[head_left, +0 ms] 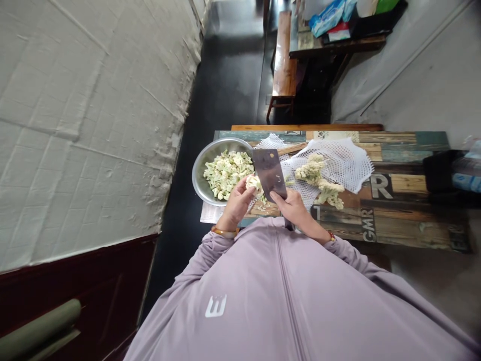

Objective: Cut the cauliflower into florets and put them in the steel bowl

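My left hand (239,201) is closed on a cauliflower floret (254,184), held by the near right rim of a metal bowl (199,175). Cut cauliflower pieces (228,172) are heaped in that bowl. In my right hand (293,206) is a cleaver (269,173), its broad dark blade upright just right of the floret. I cannot tell whether the edge touches it. Larger cauliflower chunks (310,169) lie to the right, partly on a white foam net (347,158). Small trimmings show below the blade.
The wood-patterned table (409,220) reaches to the right, where a dark container (443,175) stands at its end. Beyond the table are a wooden bench (284,60) and a second table (338,46) with packets on it. A white wall (93,115) rises at left.
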{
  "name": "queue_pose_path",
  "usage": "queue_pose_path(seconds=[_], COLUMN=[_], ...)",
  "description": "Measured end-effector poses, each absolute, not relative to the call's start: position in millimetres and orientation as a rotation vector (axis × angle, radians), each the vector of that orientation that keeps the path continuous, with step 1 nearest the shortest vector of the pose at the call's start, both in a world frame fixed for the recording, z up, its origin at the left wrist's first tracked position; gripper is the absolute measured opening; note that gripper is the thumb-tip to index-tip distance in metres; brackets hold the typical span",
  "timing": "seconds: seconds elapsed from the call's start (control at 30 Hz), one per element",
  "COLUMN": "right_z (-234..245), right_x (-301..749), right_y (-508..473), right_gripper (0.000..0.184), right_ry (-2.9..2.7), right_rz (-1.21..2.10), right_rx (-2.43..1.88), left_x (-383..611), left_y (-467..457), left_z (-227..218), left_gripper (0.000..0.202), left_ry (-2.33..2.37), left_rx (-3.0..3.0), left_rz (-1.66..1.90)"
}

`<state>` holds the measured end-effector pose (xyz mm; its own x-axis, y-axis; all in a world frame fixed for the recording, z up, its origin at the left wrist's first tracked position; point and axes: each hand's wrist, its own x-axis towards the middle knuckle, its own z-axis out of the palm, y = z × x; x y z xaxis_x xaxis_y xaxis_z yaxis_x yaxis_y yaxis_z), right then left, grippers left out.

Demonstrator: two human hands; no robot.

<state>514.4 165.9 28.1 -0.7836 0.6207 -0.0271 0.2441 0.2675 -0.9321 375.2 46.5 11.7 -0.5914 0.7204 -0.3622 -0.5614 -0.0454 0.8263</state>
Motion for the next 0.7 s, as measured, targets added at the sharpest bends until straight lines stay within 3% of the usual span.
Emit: queue_pose_path(seconds=[0.7], right_z=[24], right_x=[441], right_y=[129], right_gripper=[0.037], right_ry=[-2.207], right_rz=[1.514], right_rx=[-0.973], left_x=[290], left_y=[18], left_z=[8], left_gripper=[0.052], left_ry=[1.486], left_rx=[0.524], left_rz=[1.685])
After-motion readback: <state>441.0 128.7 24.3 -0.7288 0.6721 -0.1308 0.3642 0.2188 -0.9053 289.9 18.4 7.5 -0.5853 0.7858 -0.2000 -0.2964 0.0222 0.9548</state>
